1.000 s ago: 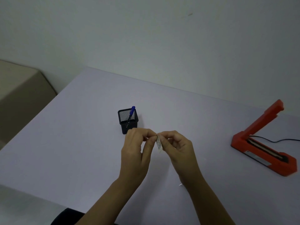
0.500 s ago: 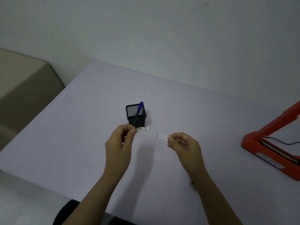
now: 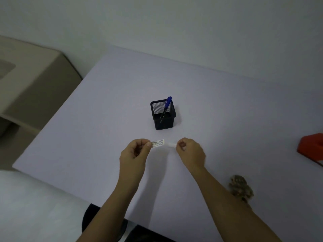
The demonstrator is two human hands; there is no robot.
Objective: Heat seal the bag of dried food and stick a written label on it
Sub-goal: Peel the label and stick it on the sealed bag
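Note:
My left hand (image 3: 135, 154) pinches a small white label (image 3: 158, 143) with handwriting on it, held above the table. A short gap away, my right hand (image 3: 189, 151) pinches a blank white backing strip (image 3: 171, 144). The two pieces are apart. The bag of dried food (image 3: 241, 187) lies on the table at the right, partly hidden behind my right forearm. Only a corner of the red heat sealer (image 3: 312, 147) shows at the right edge.
A black mesh pen holder (image 3: 163, 117) with a blue pen (image 3: 167, 105) stands just beyond my hands. The lilac table (image 3: 104, 119) runs to the wall at the back. A beige unit (image 3: 31, 81) stands left of the table.
My hands were together on the label a second ago; they have pulled apart, the written label staying in the left and the backing in the right. The view has shifted left.

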